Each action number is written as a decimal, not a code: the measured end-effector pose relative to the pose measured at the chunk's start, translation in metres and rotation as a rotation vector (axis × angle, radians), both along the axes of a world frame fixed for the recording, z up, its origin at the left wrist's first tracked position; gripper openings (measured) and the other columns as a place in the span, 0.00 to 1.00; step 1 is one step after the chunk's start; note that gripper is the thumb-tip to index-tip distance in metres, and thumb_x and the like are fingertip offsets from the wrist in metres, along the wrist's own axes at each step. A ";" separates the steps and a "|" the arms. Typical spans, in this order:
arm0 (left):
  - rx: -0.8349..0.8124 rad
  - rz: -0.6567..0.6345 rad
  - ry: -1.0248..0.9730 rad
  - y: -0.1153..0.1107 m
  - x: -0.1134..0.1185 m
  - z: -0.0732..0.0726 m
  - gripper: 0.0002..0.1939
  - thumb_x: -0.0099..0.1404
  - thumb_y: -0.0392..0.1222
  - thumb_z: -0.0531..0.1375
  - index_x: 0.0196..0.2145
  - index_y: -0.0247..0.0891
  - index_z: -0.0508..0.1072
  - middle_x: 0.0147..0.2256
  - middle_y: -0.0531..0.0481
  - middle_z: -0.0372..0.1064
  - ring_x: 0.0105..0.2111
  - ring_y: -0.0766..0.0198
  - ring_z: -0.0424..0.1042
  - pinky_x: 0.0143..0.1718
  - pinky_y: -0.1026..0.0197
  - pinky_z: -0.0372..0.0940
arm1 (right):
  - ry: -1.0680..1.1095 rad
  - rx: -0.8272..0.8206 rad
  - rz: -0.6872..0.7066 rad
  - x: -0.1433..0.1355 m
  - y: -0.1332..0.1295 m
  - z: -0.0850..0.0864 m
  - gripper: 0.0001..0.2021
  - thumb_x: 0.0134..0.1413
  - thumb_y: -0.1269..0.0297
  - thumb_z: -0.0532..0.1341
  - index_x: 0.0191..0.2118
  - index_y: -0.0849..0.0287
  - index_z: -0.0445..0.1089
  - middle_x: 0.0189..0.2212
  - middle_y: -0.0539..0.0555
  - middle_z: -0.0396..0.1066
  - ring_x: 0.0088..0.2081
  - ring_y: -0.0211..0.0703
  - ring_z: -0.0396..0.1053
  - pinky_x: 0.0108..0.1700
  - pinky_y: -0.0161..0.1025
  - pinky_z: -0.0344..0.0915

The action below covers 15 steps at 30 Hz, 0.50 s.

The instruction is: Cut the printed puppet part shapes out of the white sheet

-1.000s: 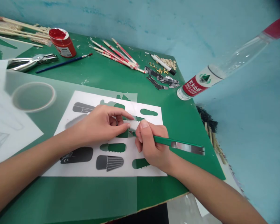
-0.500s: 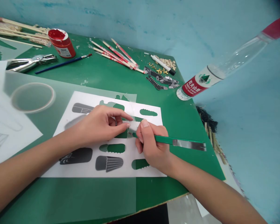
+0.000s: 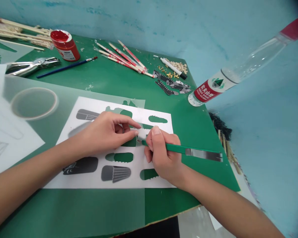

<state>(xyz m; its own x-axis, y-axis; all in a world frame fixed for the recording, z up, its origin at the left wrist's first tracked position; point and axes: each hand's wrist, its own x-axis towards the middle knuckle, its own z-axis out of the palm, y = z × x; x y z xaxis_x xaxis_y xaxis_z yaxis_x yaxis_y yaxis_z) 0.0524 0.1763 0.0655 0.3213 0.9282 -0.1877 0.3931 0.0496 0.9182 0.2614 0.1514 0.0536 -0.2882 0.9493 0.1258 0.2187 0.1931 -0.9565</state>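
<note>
My right hand grips a slim green craft knife like a pen. Its metal end points right, and its tip rests at the middle of a white paper sheet. The sheet carries printed dark shapes and several cut-out openings that show green beneath. My left hand lies on the sheet left of the knife tip. Its thumb and index finger nearly meet there, beside a small pale strip; whatever is between them is hard to make out. The other left fingers are curled under.
A red paint jar, a blue paintbrush and a metal hole punch are at the back left. Wrapped sticks, a marker and dark cut pieces lie behind. A water bottle stands right. A tape roll sits left.
The knife and my right hand have shifted slightly to the right, with the knife's metal end a little lower. My left hand stays almost in place.
</note>
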 end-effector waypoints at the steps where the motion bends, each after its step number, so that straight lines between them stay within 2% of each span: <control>1: -0.008 0.000 0.000 0.000 0.000 0.000 0.12 0.65 0.48 0.67 0.44 0.45 0.85 0.22 0.55 0.73 0.18 0.70 0.66 0.18 0.69 0.59 | 0.021 -0.002 -0.003 -0.001 0.000 0.000 0.27 0.78 0.47 0.50 0.26 0.55 0.56 0.21 0.45 0.55 0.18 0.31 0.57 0.19 0.35 0.55; 5: -0.053 -0.019 -0.008 0.002 -0.002 -0.001 0.11 0.66 0.49 0.66 0.43 0.47 0.86 0.19 0.57 0.71 0.16 0.70 0.66 0.17 0.69 0.60 | 0.105 -0.030 0.003 -0.005 0.000 0.002 0.27 0.78 0.47 0.49 0.26 0.55 0.56 0.19 0.44 0.54 0.16 0.30 0.57 0.17 0.33 0.56; 7: -0.061 -0.027 -0.010 0.002 -0.003 -0.002 0.10 0.67 0.49 0.66 0.42 0.48 0.87 0.21 0.57 0.72 0.16 0.71 0.66 0.17 0.69 0.60 | 0.165 -0.072 0.005 -0.008 0.001 0.005 0.28 0.78 0.45 0.50 0.25 0.55 0.54 0.19 0.43 0.51 0.15 0.29 0.56 0.16 0.31 0.55; 10: -0.040 -0.039 -0.013 0.003 -0.005 -0.002 0.10 0.68 0.50 0.66 0.42 0.50 0.87 0.24 0.56 0.75 0.17 0.72 0.67 0.19 0.70 0.60 | 0.246 -0.118 -0.039 -0.012 0.003 0.010 0.28 0.76 0.44 0.53 0.25 0.55 0.54 0.21 0.43 0.50 0.14 0.27 0.56 0.14 0.30 0.55; 15: 0.009 -0.056 -0.025 0.003 -0.006 -0.001 0.08 0.70 0.46 0.66 0.41 0.49 0.87 0.21 0.58 0.71 0.19 0.73 0.65 0.21 0.70 0.60 | 0.292 -0.174 -0.097 -0.014 0.004 0.015 0.29 0.74 0.44 0.56 0.23 0.56 0.54 0.22 0.43 0.50 0.14 0.28 0.59 0.14 0.30 0.57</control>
<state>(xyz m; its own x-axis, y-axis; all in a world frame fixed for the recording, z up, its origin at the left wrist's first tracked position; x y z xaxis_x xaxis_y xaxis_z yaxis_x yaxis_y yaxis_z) 0.0463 0.1791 0.0641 0.3777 0.9101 -0.1706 0.3722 0.0195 0.9280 0.2474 0.1557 0.0681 -0.1712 0.9850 0.0231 -0.0591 0.0132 -0.9982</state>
